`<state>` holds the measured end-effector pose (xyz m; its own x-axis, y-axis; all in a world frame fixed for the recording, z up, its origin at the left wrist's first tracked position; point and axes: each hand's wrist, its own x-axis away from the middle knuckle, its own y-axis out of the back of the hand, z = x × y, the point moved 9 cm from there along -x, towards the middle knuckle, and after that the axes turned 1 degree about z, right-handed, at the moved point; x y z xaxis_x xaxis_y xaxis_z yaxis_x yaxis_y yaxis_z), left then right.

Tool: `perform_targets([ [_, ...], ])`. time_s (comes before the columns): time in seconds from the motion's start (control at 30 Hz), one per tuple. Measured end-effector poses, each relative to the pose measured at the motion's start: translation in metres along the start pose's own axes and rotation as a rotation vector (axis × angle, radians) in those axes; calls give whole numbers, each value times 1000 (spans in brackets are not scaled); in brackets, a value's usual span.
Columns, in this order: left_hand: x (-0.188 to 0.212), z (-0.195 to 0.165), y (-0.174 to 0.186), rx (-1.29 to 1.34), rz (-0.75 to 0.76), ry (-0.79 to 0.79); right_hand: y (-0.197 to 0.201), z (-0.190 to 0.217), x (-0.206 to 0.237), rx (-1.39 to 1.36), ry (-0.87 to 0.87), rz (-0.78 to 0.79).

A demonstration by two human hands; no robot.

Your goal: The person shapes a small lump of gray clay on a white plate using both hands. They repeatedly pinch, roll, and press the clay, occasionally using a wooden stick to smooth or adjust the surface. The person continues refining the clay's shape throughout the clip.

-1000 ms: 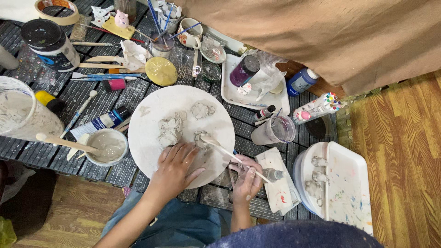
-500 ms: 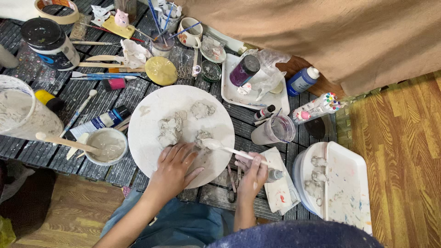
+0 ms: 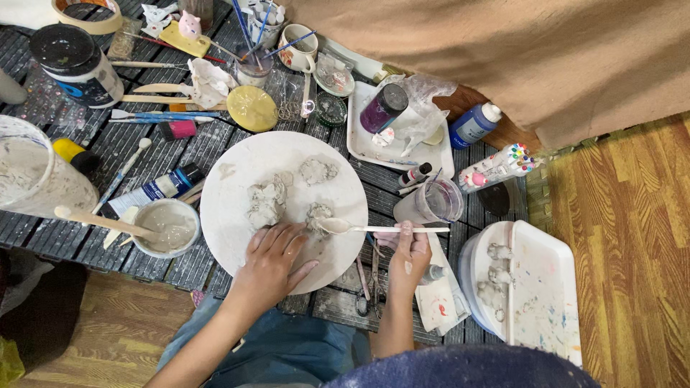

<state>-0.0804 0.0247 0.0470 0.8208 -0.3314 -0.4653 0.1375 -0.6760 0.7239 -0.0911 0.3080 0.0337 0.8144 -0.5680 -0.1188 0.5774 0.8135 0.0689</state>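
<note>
Fingers of the left hand (image 3: 269,260) lie flat and spread on the big round white board (image 3: 237,215), holding nothing; pressing down like this likely keeps the board from sliding. Fingers of the right hand (image 3: 408,251) are pinched shut around the thin handle of a long white spoon (image 3: 374,228), held flat so its bowl reaches over the board's right side. The board sits on the dark slatted worktop (image 3: 129,140), close to the person so both hands reach it. On the board lie three lumps of grey clay (image 3: 267,202), bumpy, rough and wet-looking. The spoon's bowl touches the lump nearest the left hand. Left of the board stands a small cup of grey paste (image 3: 167,226) with a stick in it.
</note>
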Motion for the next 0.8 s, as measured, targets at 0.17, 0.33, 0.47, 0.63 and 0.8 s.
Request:
perform_targets([
  [0.17,-1,-1,1,1,-7,4,3,16,10,6,138,-25],
  [0.33,0,-2,1,-11,4,10,7,6,13,-49,128,-39],
  [0.47,0,-1,0,-28,5,7,5,-16,11,-70,7,-30],
  [0.63,0,0,1,-31,-8,12,11,-13,11,4,93,-37],
  [0.8,0,-1,2,-17,-4,11,14,5,12,56,221,-16],
])
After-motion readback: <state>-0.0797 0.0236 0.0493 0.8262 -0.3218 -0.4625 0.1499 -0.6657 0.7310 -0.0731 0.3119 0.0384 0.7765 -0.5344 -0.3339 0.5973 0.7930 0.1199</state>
